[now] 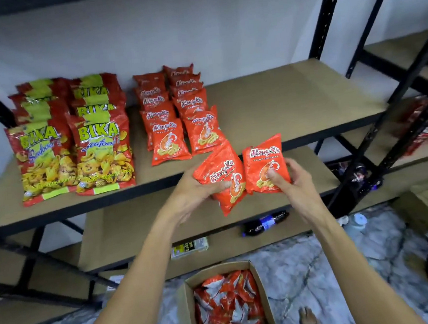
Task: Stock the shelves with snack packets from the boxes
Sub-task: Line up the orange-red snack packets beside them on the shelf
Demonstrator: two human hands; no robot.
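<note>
My left hand (200,189) grips a tilted orange prawn cracker packet (221,171) just in front of the shelf edge. My right hand (288,180) holds a second, upright orange packet (264,162) beside it; the two packets touch. On the brown shelf board (293,102) stand two rows of the same orange packets (174,113), and to their left two rows of large red and yellow Bika packets (74,138). An open cardboard box (185,305) on the floor below holds several more orange packets (229,306).
Black metal uprights (324,12) frame the shelf. The right half of the board is bare. A dark bottle (266,223) and a small carton (188,248) lie on lower shelves. A neighbouring rack at right holds red packets (423,120). My bare foot (307,316) stands on marble floor.
</note>
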